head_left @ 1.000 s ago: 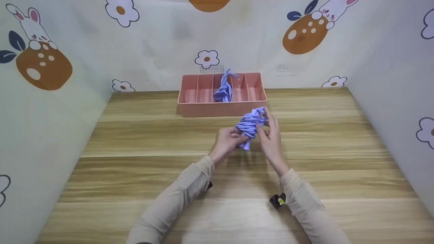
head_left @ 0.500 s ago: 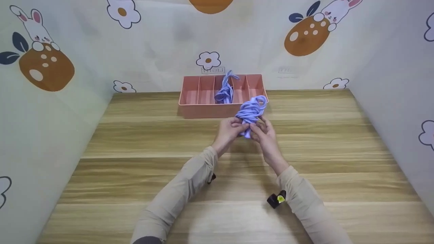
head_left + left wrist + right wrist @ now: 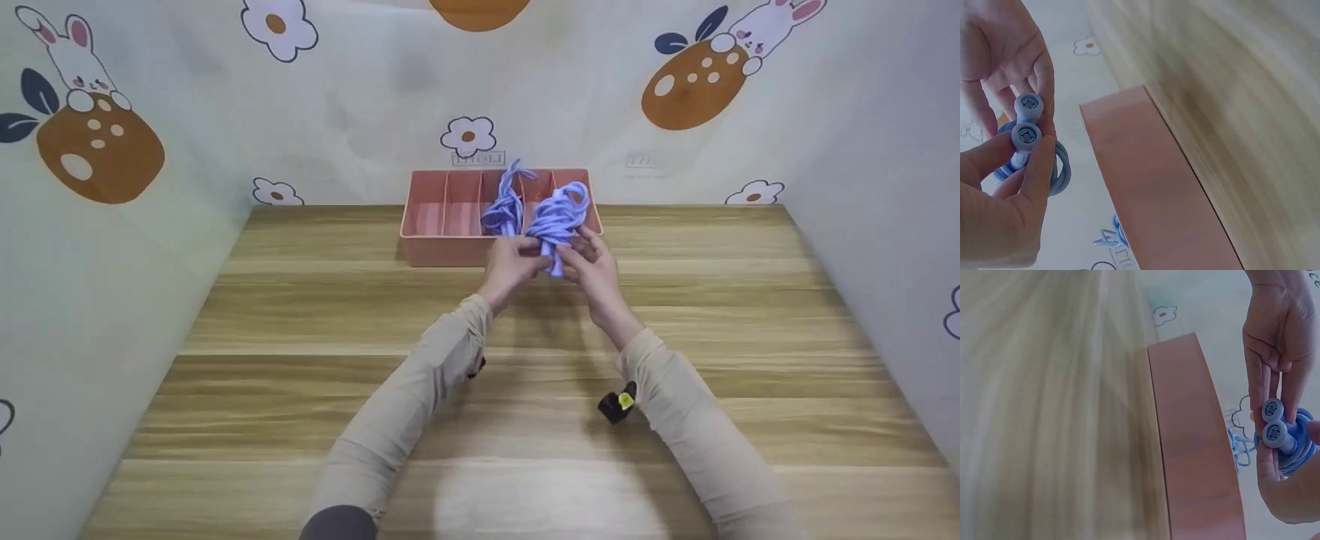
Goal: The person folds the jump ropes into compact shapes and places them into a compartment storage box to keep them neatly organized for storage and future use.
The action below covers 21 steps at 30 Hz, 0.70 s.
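A periwinkle-blue jump rope (image 3: 559,217), its cord wound round its handles, is held up in front of the right part of a pink divided box (image 3: 450,251). My left hand (image 3: 511,266) pinches one handle from the left between thumb and fingers. From the right, my right hand (image 3: 598,277) pinches the lower end with thumb and fingers. Both round handle ends (image 3: 1027,135) face the camera side by side in the left wrist view. A second blue jump rope (image 3: 506,206) stands bundled in the box's middle compartment, a loop sticking out above the rim.
The box stands on a wood-grain table (image 3: 300,322), close to a patterned back cloth (image 3: 360,105). Thin dividers split it into several compartments. Black wrist-worn devices (image 3: 616,405) sit below the sleeves.
Both hands have carried the wound jump rope forward, up to the box's front rim. My right hand's grip has shifted from the cord's upper side down to the handle end.
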Each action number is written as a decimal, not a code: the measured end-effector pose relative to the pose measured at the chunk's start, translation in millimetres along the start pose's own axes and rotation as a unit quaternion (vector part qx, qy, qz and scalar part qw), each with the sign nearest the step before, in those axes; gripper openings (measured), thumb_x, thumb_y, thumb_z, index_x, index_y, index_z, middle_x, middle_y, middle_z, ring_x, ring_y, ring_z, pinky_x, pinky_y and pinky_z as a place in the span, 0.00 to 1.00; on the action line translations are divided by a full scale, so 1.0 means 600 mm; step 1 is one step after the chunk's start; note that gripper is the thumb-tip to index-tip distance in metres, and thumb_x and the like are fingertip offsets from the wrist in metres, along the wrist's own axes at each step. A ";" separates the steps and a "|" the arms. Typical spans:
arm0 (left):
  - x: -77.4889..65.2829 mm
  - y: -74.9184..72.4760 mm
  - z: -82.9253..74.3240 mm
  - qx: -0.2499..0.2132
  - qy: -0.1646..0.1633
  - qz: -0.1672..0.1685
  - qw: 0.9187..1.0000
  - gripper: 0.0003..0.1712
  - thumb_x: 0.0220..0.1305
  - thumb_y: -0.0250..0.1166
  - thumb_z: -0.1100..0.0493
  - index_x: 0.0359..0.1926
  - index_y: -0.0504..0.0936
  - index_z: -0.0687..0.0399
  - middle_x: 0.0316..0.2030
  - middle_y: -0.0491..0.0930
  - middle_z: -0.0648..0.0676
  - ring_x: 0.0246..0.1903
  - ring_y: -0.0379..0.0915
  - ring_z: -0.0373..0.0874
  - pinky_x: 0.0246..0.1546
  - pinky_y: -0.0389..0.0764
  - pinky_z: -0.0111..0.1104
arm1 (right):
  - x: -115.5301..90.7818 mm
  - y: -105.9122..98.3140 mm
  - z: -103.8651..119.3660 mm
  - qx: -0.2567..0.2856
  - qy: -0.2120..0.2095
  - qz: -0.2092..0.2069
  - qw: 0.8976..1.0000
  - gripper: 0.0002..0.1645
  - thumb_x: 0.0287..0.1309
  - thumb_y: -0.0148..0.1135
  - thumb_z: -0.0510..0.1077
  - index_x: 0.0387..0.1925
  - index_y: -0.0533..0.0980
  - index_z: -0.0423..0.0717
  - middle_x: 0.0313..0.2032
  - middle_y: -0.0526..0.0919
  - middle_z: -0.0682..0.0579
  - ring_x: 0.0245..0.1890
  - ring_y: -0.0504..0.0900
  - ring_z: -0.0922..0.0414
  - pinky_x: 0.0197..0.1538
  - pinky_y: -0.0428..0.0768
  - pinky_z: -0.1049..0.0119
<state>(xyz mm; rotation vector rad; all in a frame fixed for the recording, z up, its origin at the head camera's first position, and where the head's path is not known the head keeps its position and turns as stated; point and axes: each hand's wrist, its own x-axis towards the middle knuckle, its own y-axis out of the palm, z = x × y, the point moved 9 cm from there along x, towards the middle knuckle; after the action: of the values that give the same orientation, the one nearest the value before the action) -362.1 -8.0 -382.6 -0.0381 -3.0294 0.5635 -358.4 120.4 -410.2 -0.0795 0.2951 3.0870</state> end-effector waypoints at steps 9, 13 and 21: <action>0.063 -0.018 -0.010 -0.016 -0.005 -0.056 0.998 0.18 0.46 0.70 0.67 0.42 0.81 0.67 0.36 0.82 0.60 0.35 0.80 0.46 0.30 0.80 0.24 | 0.066 0.006 0.023 -0.062 -0.002 -0.003 0.998 0.37 0.56 0.54 0.29 0.66 0.53 0.37 0.56 0.67 0.38 0.39 0.73 0.61 0.39 0.77 0.76; 0.087 -0.018 -0.008 0.007 -0.001 -0.070 0.998 0.17 0.47 0.70 0.65 0.41 0.82 0.65 0.35 0.83 0.58 0.36 0.80 0.44 0.31 0.79 0.23 | 0.093 0.005 0.023 -0.080 0.014 -0.007 0.997 0.37 0.56 0.53 0.29 0.66 0.53 0.37 0.57 0.67 0.38 0.45 0.73 0.57 0.38 0.77 0.76; 0.114 -0.004 0.007 -0.007 -0.012 -0.057 0.998 0.17 0.47 0.67 0.71 0.42 0.80 0.70 0.36 0.82 0.62 0.38 0.80 0.48 0.33 0.80 0.24 | 0.137 0.004 0.019 -0.129 0.022 0.008 0.991 0.35 0.54 0.52 0.27 0.64 0.56 0.36 0.54 0.70 0.36 0.47 0.73 0.54 0.35 0.77 0.77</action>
<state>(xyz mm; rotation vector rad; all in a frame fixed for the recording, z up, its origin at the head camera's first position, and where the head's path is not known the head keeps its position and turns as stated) -430.5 -9.4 -381.7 0.1419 -3.0338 0.5372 -441.2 123.0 -403.1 -0.1537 -0.1037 3.1227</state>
